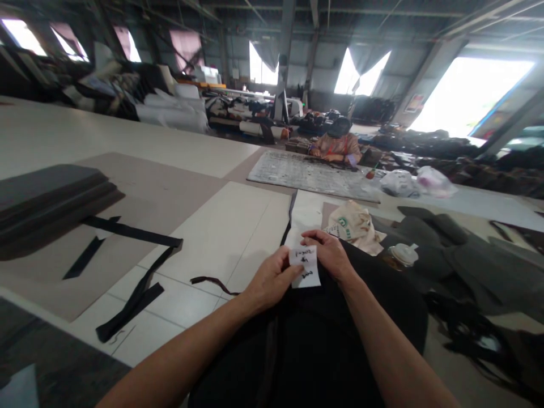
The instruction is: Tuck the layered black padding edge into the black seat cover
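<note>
A small white paper slip (304,272) with dark handwriting is pinched between the thumb and fingers of my left hand (272,277). My right hand (334,256) has its fingers bent round the slip's upper right edge; its thumb is hard to see. Directly beneath both hands spreads a large piece of black material (323,340), with a rounded right side. A narrow dark strip (289,218) runs away from my hands across the pale table. Left of my left forearm lies a thin brown strip (215,281).
Black strips (136,232) lie on the table at left, near stacked dark sheets (55,190). To the right are a printed cloth bag (352,224), a lidded cup (402,256) and grey cut pieces (476,260). Across the table, a person (338,144) works at a worn board (306,173).
</note>
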The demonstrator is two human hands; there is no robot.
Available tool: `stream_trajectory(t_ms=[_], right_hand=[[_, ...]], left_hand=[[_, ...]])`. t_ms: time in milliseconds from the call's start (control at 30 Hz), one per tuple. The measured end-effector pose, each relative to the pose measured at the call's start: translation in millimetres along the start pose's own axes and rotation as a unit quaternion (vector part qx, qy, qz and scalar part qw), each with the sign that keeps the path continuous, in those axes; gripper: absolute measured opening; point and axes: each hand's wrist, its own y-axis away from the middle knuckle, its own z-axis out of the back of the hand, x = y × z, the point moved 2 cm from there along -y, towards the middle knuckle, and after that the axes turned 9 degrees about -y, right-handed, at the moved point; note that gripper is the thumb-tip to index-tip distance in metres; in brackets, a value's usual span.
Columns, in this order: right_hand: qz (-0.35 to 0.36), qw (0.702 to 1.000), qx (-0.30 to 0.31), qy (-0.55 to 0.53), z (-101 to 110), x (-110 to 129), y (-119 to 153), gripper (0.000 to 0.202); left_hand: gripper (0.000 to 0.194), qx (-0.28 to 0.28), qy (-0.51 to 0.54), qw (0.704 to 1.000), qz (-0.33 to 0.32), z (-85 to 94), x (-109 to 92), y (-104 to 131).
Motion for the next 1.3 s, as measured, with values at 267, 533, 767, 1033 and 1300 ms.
stream_trajectory(t_ms=[267, 533, 767, 1033, 1300], right_hand=[[-0.003, 1.000, 0.002, -0.006, -1, 3, 1, 0.024], [0.000, 1.000, 0.004, -0.005, -2, -1, 0, 0.024], [0.012, 1.000, 0.005, 0.002, -1, 0, 0, 0.028], [0.040, 0.997, 0.035, 0.061, -4, 2, -1, 0.027], [0.194, 0.905, 0.359, 0.125, -24, 54, 105, 0.087]], left_hand=[[0.036, -0.253, 0.085, 0.962, 0.057, 73.4, 58, 4], [0.061, -0.186, -0.030, 0.954, 0.233, 81.1, 119, 68], [0.056, -0.064, -0.182, 0.980, 0.051, 58.5, -6, 146], [0.042, -0.157, -0.429, 0.890, 0.000, -18.1, -27, 188], [0.023, -0.262, -0.415, 0.869, -0.051, -32.5, -34, 192]])
